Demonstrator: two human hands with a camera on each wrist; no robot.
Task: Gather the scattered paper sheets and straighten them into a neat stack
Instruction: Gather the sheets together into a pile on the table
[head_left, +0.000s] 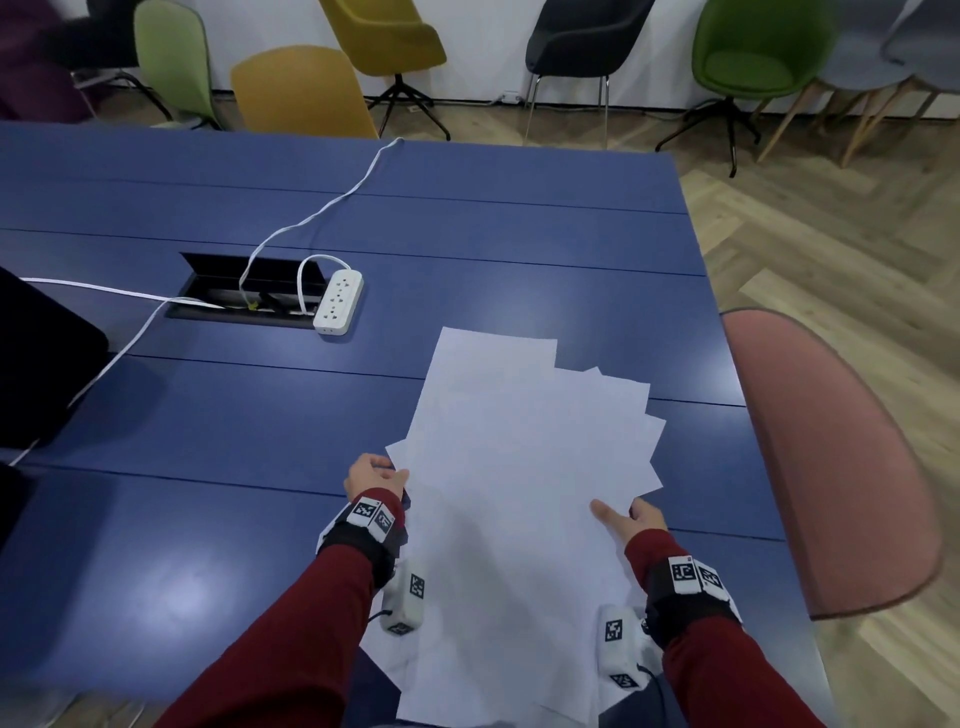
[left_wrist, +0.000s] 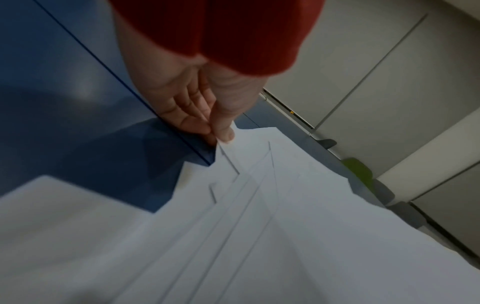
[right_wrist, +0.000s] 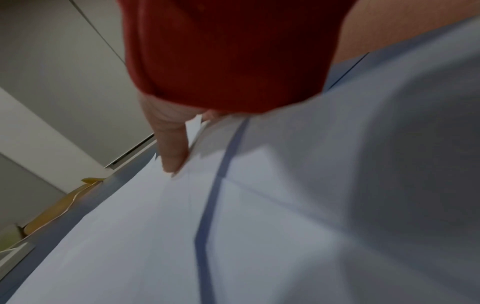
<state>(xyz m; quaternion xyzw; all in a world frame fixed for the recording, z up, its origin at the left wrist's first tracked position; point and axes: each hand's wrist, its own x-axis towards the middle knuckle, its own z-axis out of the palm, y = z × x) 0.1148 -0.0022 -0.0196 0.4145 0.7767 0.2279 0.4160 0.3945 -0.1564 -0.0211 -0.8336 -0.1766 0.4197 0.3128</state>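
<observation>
Several white paper sheets (head_left: 514, 467) form a fanned, uneven pile near the blue table's (head_left: 208, 415) front right; their corners splay out at the far right. My left hand (head_left: 375, 475) pinches the pile's left edge; in the left wrist view the thumb (left_wrist: 224, 125) lies on top of the sheets (left_wrist: 259, 226) with the fingers under them. My right hand (head_left: 626, 514) holds the pile's right edge, thumb on top, fingers hidden below. In the right wrist view that thumb (right_wrist: 171, 150) presses on the sheets (right_wrist: 130, 226).
A white power strip (head_left: 338, 301) with its cable lies by a dark cable hatch (head_left: 244, 291) behind the pile. A black object (head_left: 41, 364) sits at the left edge. A pink chair (head_left: 831, 467) stands close on the right. Other chairs line the far wall.
</observation>
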